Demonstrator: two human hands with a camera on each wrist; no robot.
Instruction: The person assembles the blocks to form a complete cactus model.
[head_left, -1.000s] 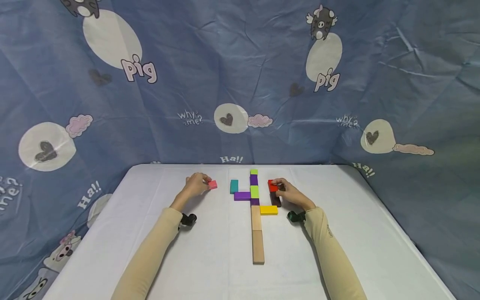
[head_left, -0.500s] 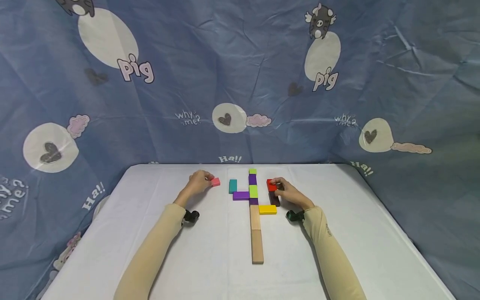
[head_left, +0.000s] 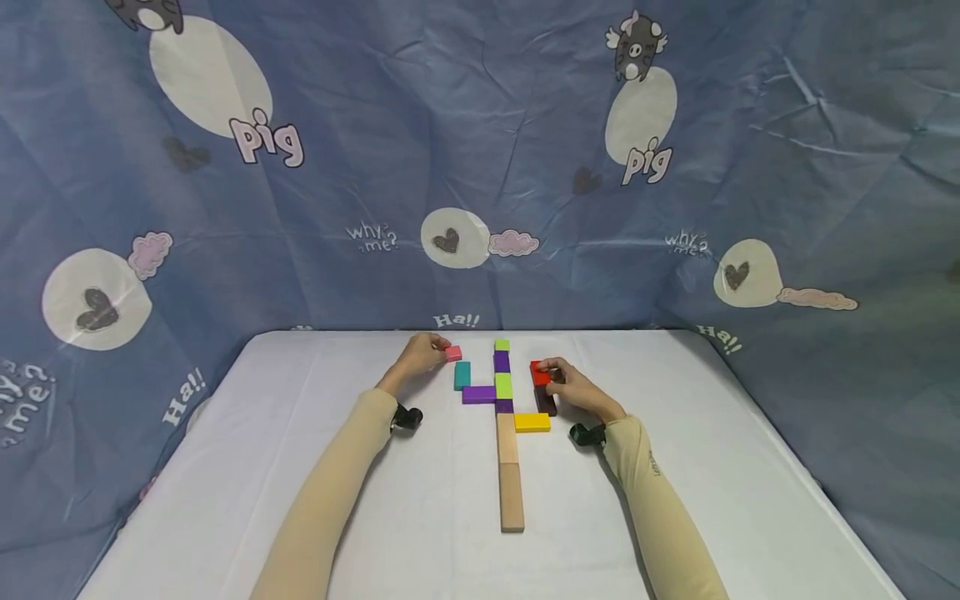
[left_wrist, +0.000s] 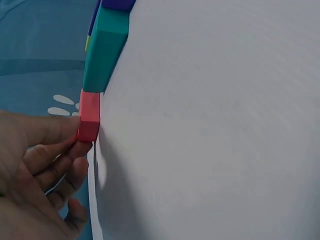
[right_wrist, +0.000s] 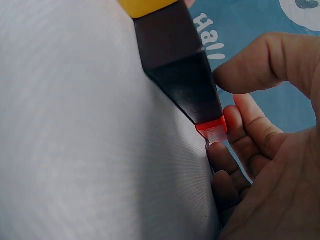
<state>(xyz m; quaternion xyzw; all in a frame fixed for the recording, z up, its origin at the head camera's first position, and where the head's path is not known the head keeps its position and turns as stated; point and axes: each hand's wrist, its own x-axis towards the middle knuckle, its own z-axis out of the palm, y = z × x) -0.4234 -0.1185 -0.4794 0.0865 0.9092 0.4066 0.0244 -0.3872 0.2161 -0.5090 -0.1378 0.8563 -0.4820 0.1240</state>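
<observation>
My left hand pinches a pink block between thumb and fingers. In the left wrist view the pink block appears at the far end of a teal block; in the head view it is beyond that teal block. My right hand holds a red block at the far end of a dark block. The right wrist view shows curled fingers beside the red block, and the thumb close to the dark block.
A line of blocks runs up the white table: two wooden planks, then purple and green blocks. A purple block branches left and a yellow block branches right. A blue printed cloth hangs behind the table.
My left hand has carried the pink block right and farther away, to just beyond the teal block. The right hand has stayed at the red block.
</observation>
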